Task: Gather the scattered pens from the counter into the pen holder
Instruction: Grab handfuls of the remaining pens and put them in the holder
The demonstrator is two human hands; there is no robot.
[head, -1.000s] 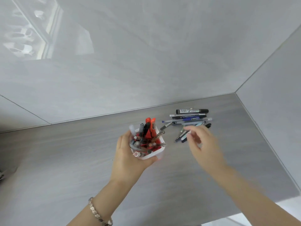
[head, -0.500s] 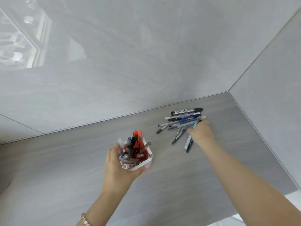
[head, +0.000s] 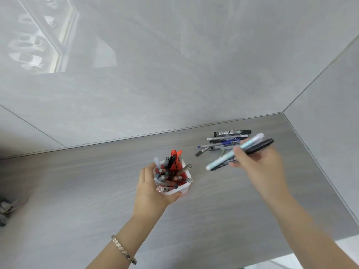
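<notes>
A white pen holder [head: 175, 191] with a red inside stands on the grey counter, packed with several pens and orange markers. My left hand [head: 149, 189] is wrapped around its left and near side. To the right, above the counter, my right hand [head: 256, 164] grips a pale blue pen [head: 223, 159] and a black pen [head: 259, 146], both slanted with their lower ends toward the holder. Behind that hand lies a pile of loose pens [head: 223, 141] near the back wall, with a black-and-grey marker [head: 232, 133] farthest back.
The grey counter [head: 77, 191] meets tiled walls at the back and on the right, forming a corner at the far right. A dark object [head: 4, 209] sits at the left edge. The counter's front edge runs along the bottom right.
My right hand reached into the pile, closed on two pens and has lifted them off the counter toward the holder. My left hand stayed on the holder.
</notes>
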